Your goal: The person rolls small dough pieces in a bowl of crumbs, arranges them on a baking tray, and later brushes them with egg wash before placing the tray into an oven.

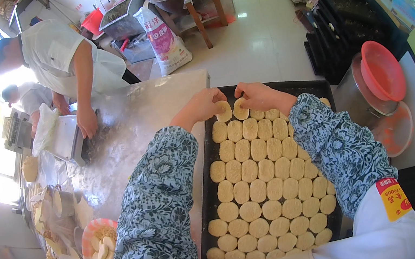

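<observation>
Rows of flat, seed-like coated dough pieces (274,189) fill a black baking tray (208,135) in front of me. At the tray's far left corner, my left hand (205,105) holds one oval coated dough piece (223,112) between thumb and fingers. Beside it, my right hand (261,96) grips another such oval piece (240,110), both just beyond the far row. A narrow gap parts the two pieces. Patterned sleeves cover my forearms, and the right one hides some pieces along the tray's right side.
A metal worktable (134,113) adjoins the tray on the left. On it, a pink-and-white basin (87,248) holds uncoated dough pieces. A co-worker (60,63) handles a white tray (63,139) across the table. At right stand a metal pot (353,92) and a red plastic basin (383,71).
</observation>
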Available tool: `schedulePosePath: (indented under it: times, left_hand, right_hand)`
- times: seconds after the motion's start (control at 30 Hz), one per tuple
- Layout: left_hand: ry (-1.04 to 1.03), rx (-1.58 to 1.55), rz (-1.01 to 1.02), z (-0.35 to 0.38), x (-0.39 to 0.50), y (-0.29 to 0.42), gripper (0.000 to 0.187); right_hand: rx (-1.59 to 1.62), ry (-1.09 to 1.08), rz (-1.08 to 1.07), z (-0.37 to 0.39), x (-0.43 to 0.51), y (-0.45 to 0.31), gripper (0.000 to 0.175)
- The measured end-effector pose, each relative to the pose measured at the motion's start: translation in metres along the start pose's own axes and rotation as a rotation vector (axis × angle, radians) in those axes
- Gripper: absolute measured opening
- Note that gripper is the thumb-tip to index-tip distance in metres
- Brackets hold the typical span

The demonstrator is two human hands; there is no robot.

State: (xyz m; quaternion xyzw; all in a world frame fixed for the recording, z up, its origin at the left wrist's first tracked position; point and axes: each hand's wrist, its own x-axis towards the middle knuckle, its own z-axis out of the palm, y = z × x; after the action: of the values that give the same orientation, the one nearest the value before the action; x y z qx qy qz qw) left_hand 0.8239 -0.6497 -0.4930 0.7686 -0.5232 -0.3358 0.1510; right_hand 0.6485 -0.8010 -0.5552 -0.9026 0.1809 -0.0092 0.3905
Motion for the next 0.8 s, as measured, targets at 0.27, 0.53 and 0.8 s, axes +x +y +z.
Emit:
schedulePosePath:
  times: [0.27,0.53,0.8]
  left_hand:
    - [0.086,0.293,0.124,0.024,0.034,-0.017,0.032]
    - [0.242,0.518,0.042,0.040,0.026,-0.008,0.035]
    - [0.219,0.496,-0.173,0.047,0.016,0.003,0.035]
  right_hand:
    - [-0.191,0.126,-0.095,0.011,0.001,0.002,0.028]
    - [-0.359,0.172,-0.154,0.023,-0.004,0.006,0.027]
    - [-0.094,0.587,-0.159,0.002,-0.053,-0.006,0.030]
